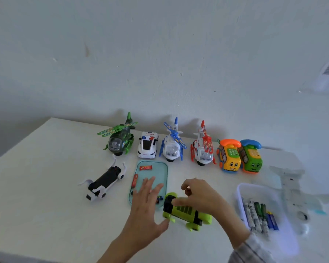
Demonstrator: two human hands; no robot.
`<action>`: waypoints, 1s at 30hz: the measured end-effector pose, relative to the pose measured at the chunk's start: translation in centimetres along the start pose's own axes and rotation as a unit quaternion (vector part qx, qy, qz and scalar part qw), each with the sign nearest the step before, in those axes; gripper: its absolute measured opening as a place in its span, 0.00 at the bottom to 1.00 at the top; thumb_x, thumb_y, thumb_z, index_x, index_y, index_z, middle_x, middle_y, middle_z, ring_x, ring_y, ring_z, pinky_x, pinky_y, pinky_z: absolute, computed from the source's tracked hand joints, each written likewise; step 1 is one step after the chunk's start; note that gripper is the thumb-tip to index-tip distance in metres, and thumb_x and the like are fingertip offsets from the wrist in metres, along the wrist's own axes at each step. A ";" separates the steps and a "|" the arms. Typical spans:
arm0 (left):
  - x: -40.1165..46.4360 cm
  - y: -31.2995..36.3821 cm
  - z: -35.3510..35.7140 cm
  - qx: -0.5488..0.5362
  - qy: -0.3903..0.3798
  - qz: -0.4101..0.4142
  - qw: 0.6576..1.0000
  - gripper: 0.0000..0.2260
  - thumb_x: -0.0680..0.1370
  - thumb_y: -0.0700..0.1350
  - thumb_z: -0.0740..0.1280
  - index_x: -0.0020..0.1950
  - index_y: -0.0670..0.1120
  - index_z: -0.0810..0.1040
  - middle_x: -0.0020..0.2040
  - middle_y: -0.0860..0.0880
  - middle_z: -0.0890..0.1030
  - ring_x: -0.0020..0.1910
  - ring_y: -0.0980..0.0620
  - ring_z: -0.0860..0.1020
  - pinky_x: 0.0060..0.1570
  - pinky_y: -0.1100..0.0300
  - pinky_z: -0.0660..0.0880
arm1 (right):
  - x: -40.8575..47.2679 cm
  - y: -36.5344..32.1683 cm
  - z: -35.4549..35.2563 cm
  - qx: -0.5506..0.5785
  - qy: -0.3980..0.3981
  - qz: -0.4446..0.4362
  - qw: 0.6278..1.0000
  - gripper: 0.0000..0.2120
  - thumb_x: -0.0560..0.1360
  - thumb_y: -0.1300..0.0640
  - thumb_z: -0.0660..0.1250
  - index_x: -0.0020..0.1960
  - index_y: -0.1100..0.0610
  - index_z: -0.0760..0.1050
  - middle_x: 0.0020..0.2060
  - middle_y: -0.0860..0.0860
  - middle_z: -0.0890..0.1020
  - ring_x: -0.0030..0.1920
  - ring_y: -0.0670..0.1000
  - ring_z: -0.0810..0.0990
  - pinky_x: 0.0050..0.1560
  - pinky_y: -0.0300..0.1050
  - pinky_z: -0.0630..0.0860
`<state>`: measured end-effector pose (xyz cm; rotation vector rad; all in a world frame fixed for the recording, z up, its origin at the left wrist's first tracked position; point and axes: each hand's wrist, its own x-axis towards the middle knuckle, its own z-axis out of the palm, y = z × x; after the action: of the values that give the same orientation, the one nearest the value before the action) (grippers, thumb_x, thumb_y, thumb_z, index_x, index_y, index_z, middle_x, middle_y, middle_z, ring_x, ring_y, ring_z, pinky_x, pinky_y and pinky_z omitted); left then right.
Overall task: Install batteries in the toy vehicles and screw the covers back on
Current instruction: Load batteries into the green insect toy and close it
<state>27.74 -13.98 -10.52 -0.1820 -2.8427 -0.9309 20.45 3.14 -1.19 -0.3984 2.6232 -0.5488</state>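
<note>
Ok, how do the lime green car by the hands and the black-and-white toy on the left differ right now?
The lime green car lies belly up under the right hand, at the near edge of the teal tray; the black-and-white toy lies untouched, left of the tray. The green car's underside is ribbed green with a black end; the other's is mostly black with white legs sticking out. Both are upside down on the table.
</note>
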 end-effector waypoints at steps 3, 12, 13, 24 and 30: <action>0.8 0.6 0.2 0.087 -0.092 0.018 0.992 0.36 0.70 0.66 0.56 0.75 0.63 0.43 0.77 0.59 0.39 0.72 0.61 0.29 0.70 0.54 0.29 | 1.3 1.9 -1.8 0.072 0.025 0.021 0.997 0.16 0.80 0.51 0.59 0.61 0.62 0.71 0.56 0.57 0.78 0.49 0.52 0.74 0.49 0.49 0.71; 2.5 1.5 1.2 0.063 -0.122 0.031 0.990 0.32 0.77 0.58 0.65 0.77 0.57 0.54 0.76 0.59 0.56 0.77 0.58 0.47 0.72 0.52 0.35 | 5.3 7.5 2.5 0.077 0.078 0.063 0.992 0.11 0.73 0.66 0.66 0.50 0.54 0.68 0.46 0.51 0.75 0.39 0.46 0.71 0.31 0.33 0.66; 2.6 1.4 1.3 0.049 -0.119 0.030 0.991 0.31 0.77 0.58 0.65 0.76 0.57 0.56 0.75 0.60 0.58 0.76 0.59 0.50 0.74 0.51 0.36 | 5.4 7.9 2.7 0.085 0.091 0.059 0.990 0.11 0.72 0.66 0.67 0.49 0.54 0.70 0.46 0.51 0.76 0.39 0.46 0.72 0.32 0.33 0.65; 3.9 1.4 1.5 0.000 -0.091 0.036 0.995 0.34 0.70 0.54 0.74 0.74 0.54 0.65 0.71 0.58 0.68 0.69 0.68 0.59 0.73 0.57 0.40 | 4.7 9.3 2.4 0.059 0.134 0.015 0.989 0.11 0.73 0.57 0.70 0.55 0.53 0.78 0.51 0.50 0.81 0.45 0.45 0.74 0.41 0.36 0.69; 4.1 1.8 1.6 -0.010 -0.076 0.024 0.997 0.32 0.69 0.54 0.75 0.71 0.55 0.69 0.66 0.62 0.73 0.61 0.72 0.65 0.73 0.59 0.42 | 0.0 6.1 1.9 0.123 0.143 -0.090 0.978 0.18 0.73 0.44 0.68 0.60 0.50 0.74 0.52 0.43 0.76 0.51 0.42 0.74 0.53 0.36 0.72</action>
<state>23.82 -11.31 -10.09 -0.3349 -2.9520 -0.9768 20.19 7.90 -5.42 -0.5129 2.7561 -1.0491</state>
